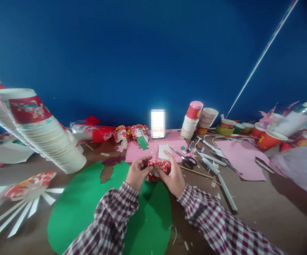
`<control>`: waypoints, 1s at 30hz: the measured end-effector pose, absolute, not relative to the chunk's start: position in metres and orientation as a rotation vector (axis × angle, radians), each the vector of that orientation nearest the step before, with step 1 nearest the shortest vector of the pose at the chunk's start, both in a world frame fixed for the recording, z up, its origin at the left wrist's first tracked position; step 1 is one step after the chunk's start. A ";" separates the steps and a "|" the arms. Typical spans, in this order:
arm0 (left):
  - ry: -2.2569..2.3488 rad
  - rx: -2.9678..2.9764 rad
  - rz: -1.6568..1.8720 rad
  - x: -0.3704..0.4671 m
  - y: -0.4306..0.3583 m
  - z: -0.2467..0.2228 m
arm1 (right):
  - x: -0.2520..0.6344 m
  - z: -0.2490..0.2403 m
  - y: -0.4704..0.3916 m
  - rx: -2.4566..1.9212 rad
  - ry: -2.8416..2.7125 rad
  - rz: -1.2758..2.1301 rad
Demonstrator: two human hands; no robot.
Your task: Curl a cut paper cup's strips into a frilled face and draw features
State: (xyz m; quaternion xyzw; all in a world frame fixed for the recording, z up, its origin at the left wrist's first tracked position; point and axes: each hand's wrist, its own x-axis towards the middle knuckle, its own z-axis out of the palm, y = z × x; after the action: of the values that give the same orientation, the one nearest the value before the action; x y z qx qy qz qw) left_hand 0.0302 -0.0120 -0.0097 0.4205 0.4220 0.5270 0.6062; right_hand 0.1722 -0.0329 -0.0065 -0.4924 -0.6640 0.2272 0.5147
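My left hand point(138, 174) and my right hand point(174, 175) both pinch a small red-and-white paper cup piece point(155, 176) with a curled, patterned rim. The thumbs press on it from either side, and the fingers partly cover it. Under my forearms lies a large green paper sheet point(76, 205) with a shape cut from its upper edge. Just beyond my fingers, a small white paper point(164, 151) rests on a pink sheet point(134, 152). Black-handled scissors point(189, 162) lie to the right of my right hand.
Tall leaning cup stacks point(50, 134) stand at left, beside a cup cut into strips point(34, 194). Curled paper figures point(140, 134) sit near a glowing phone point(158, 124). On the right are a glue gun point(219, 180), a wooden stick point(198, 172), pink paper point(243, 159) and several cups point(271, 140).
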 end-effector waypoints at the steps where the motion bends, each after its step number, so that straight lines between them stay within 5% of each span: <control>1: 0.964 0.925 1.204 0.030 -0.012 -0.008 | 0.172 -0.007 -0.033 -1.181 -1.592 0.548; 17: 0.956 0.920 1.148 0.030 -0.015 -0.004 | 0.171 -0.006 -0.033 -1.134 -1.516 0.670; 24: 0.721 0.731 1.087 0.028 -0.017 0.006 | 0.172 -0.011 -0.028 -0.963 -1.396 1.058; 30: 0.887 0.912 1.132 0.031 -0.018 -0.001 | 0.174 -0.013 -0.028 -1.107 -1.480 0.774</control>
State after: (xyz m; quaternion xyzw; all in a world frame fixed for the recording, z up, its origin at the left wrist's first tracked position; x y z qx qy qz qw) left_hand 0.0310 -0.0177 -0.0009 0.4030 0.3919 0.5002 0.6587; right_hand 0.1735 -0.0280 -0.0129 -0.4655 -0.6221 0.3253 0.5390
